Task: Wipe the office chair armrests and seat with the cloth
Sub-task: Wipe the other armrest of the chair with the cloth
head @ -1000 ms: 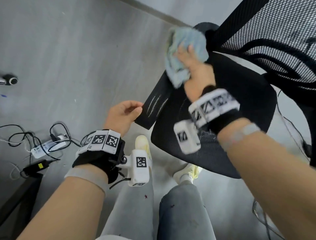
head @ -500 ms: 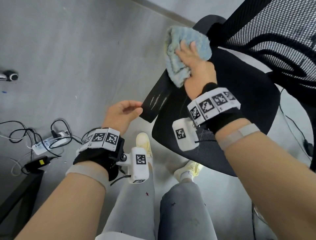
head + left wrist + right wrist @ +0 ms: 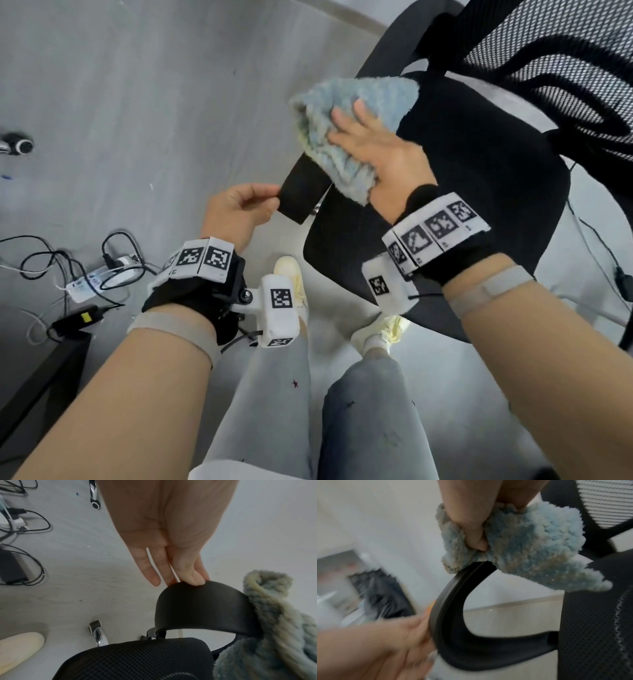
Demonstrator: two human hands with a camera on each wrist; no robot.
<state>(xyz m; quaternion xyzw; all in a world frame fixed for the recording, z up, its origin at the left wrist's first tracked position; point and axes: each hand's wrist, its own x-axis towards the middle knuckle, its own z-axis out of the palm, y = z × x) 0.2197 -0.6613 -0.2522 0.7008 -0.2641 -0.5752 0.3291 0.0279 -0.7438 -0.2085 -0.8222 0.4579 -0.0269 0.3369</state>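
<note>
A black office chair stands on the right, with a mesh seat [image 3: 479, 192] and mesh back [image 3: 555, 68]. Its near black armrest [image 3: 301, 192] curves toward me. My right hand [image 3: 370, 150] grips a fluffy light-blue cloth [image 3: 342, 113] and presses it on top of the armrest; in the right wrist view the thumb is dug into the cloth [image 3: 530, 545] above the armrest [image 3: 450, 608]. My left hand [image 3: 270, 202] pinches the armrest's front end, thumb on top of the armrest [image 3: 202, 608]. The armrest's middle is hidden under the cloth [image 3: 274, 628].
On the grey floor at left lie a power strip [image 3: 92, 277] with tangled cables and a black adapter [image 3: 75, 318]. A chrome caster leg [image 3: 17, 145] lies at far left. My pale shoes [image 3: 291, 274] stand beside the seat. A dark desk leg [image 3: 41, 377] is at lower left.
My right hand has slid the cloth along the armrest toward its front end, covering the wet streaks seen earlier. The left hand keeps its hold on the tip.
</note>
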